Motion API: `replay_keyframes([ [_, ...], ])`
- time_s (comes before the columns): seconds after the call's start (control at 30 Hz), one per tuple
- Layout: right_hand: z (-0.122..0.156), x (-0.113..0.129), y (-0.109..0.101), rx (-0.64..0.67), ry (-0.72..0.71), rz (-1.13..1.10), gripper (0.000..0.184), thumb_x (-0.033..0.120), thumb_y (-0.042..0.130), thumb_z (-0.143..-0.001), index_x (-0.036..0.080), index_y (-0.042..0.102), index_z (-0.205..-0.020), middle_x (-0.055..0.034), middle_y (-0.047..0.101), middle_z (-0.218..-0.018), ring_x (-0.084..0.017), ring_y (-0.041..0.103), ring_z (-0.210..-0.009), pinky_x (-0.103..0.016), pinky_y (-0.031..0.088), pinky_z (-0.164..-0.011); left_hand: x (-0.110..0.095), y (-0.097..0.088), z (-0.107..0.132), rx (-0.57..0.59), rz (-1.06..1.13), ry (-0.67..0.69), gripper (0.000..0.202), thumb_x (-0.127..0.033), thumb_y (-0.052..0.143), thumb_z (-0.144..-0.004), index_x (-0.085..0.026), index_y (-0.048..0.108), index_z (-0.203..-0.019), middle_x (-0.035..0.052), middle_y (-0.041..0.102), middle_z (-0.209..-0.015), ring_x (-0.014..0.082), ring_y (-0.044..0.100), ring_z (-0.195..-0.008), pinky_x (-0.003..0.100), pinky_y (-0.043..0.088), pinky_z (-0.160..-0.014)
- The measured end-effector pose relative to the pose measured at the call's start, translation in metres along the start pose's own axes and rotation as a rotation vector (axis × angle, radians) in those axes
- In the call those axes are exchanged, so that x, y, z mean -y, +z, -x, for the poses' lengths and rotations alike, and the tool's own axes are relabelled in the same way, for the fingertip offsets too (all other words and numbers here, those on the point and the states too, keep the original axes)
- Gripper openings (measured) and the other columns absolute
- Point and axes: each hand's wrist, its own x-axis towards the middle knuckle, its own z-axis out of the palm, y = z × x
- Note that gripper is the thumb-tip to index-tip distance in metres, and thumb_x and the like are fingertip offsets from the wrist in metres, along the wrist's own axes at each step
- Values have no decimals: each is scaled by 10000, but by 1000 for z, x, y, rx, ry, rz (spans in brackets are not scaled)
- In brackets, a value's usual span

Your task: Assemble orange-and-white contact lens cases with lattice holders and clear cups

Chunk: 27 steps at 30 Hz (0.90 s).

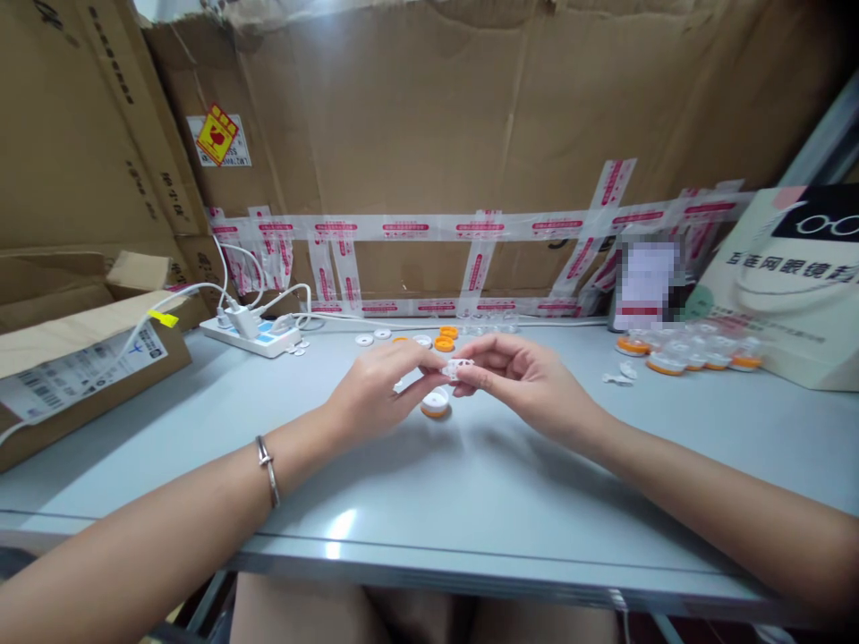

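Left hand (377, 383) and right hand (533, 383) both pinch small white part (458, 368), held just beyond and slightly right of orange-based round piece (436, 402); light fingertip grip on its edges probably best, looks thin, might bend.

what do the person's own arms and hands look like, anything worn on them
The left hand and right hand are bare, with no gloves. No sleeves show on either arm within the picture. The left wrist wears a slim, shiny silver-coloured bangle with a small raised detail; nothing shows on the right wrist. Some fingers are partly hidden, so rings can't be ruled out.
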Motion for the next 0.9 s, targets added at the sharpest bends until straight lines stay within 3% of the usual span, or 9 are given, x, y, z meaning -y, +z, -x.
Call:
replay_keyframes([
  [0.13, -10, 0, -15, 24, 138, -34, 442, 422, 688, -698, 178, 516, -1024, -15, 698, -712, -157, 680, -710, -338, 534, -752, 2, 0, -1, 24, 14, -82, 32, -123, 585, -812, -149, 597, -799, 15, 672, -726, 104, 605, -653, 215, 465, -626],
  [0.2, -17, -3, -35, -85, 93, 38, 461, 473, 672, -692, 175, 531, -1013, -31, 697, -760, -156, 669, -729, -344, 519, -763, 3, -1, -2, 3, 41, -158, 31, -144, 592, -811, -149, 594, -780, 11, 664, -714, 95, 595, -640, 200, 462, -612],
  [0.27, -23, -8, -59, -249, 17, 210, 418, 506, 645, -699, 170, 568, -936, -43, 684, -787, -157, 650, -740, -338, 500, -760, 4, -1, -2, -15, 61, -225, 40, -159, 589, -814, -147, 593, -776, 12, 661, -716, 91, 589, -642, 191, 458, -602],
  [0.3, -26, -11, -70, -261, 35, 351, 392, 501, 643, -697, 169, 588, -899, -45, 677, -793, -159, 637, -750, -331, 487, -758, 5, -1, -2, -14, 69, -246, 43, -160, 584, -817, -145, 593, -778, 14, 660, -720, 90, 588, -645, 189, 456, -601],
  [0.4, -29, -23, -92, -101, 197, 731, 323, 463, 637, -688, 171, 644, -825, -48, 668, -795, -170, 599, -740, -306, 455, -708, 7, -1, -1, 15, 83, -258, 47, -159, 576, -820, -143, 595, -781, 14, 655, -721, 88, 579, -648, 192, 451, -601],
  [0.5, -29, -32, -94, 69, 255, 894, 320, 435, 598, -708, 180, 676, -887, -44, 656, -809, -165, 577, -717, -277, 432, -649, 7, -1, -1, 37, 79, -249, 54, -159, 571, -822, -143, 592, -775, 12, 649, -712, 89, 570, -638, 197, 443, -586],
  [0.6, -29, -38, -87, 120, 246, 895, 304, 377, 572, -712, 188, 692, -918, -46, 647, -824, -163, 574, -728, -268, 425, -658, 7, 0, -2, 47, 67, -248, 55, -156, 571, -820, -144, 589, -769, 9, 646, -708, 90, 564, -630, 197, 428, -563],
  [0.77, -31, -44, -82, 86, 253, 793, 137, 287, 585, -660, 187, 672, -696, -30, 637, -722, -162, 566, -705, -261, 422, -648, 7, 0, -2, 64, 72, -251, 59, -155, 568, -822, -143, 587, -768, 6, 641, -697, 85, 551, -619, 194, 413, -552],
  [0.9, -31, -44, -82, -2, 302, 708, 175, 336, 562, -690, 171, 600, -734, -22, 612, -661, -135, 561, -602, -248, 418, -564, 7, -1, -2, 68, 84, -280, 59, -167, 565, -825, -144, 591, -778, 10, 644, -704, 89, 554, -624, 196, 412, -547],
])
